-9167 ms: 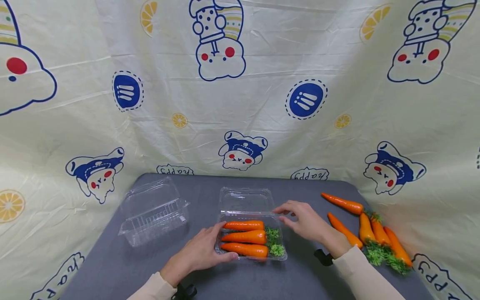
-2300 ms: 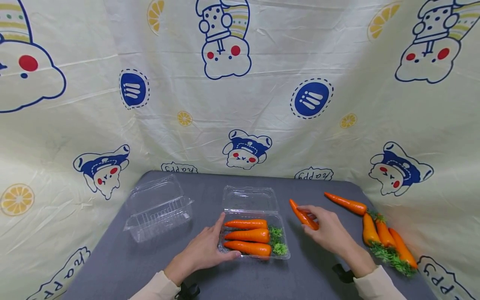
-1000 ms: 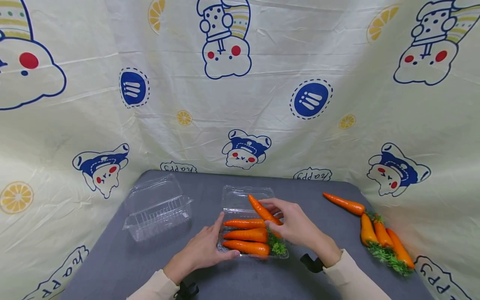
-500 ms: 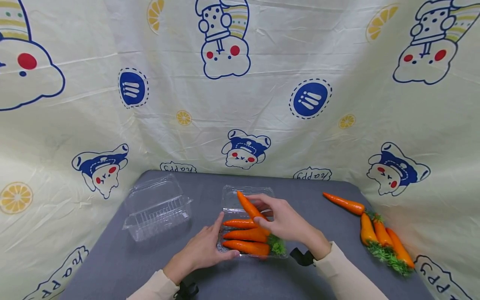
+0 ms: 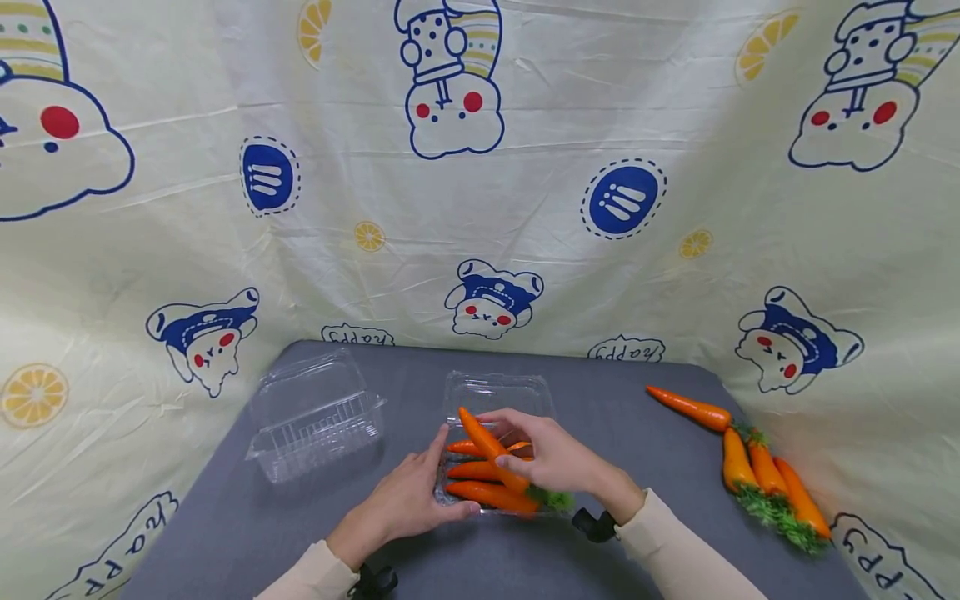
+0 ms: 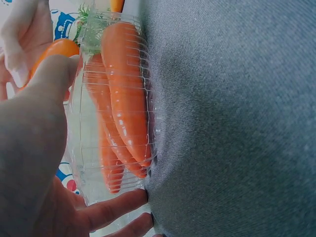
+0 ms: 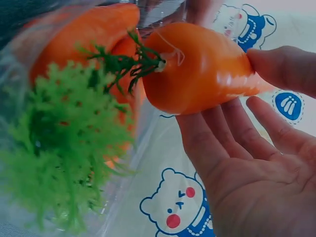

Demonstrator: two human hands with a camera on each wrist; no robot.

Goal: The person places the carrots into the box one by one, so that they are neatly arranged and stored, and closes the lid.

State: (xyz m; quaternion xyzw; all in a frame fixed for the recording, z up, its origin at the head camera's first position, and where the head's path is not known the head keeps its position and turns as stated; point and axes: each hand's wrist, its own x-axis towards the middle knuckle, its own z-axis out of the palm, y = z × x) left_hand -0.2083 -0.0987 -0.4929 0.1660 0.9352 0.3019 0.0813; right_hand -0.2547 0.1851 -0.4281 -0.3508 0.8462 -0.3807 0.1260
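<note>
In the head view, a clear plastic clamshell box [image 5: 497, 390] stands mid-table with its lid folded back, holding three carrots [image 5: 486, 493] with green tops. My left hand [image 5: 401, 496] rests against its left end, thumb along the front rim and straight fingers down the side. Ridged walls show the carrots inside [image 6: 126, 94] in the left wrist view. Over the box, my right hand [image 5: 551, 454] grips another carrot [image 5: 480, 437] between thumb and fingers, tilted with its tip toward the back left. Its thick end and short green stem [image 7: 160, 64] face the right wrist camera.
A second clear clamshell box [image 5: 318, 433], lid raised, stands at the left of the grey table [image 5: 420, 558]. Several carrots [image 5: 765, 467] with leafy tops lie at the right edge, one carrot [image 5: 688, 407] pointing toward the back. A printed curtain [image 5: 525, 208] hangs behind.
My right hand took a carrot from the right-hand group and carried it left over the box, then lower toward the carrots inside. The left hand has stayed at the box's left end.
</note>
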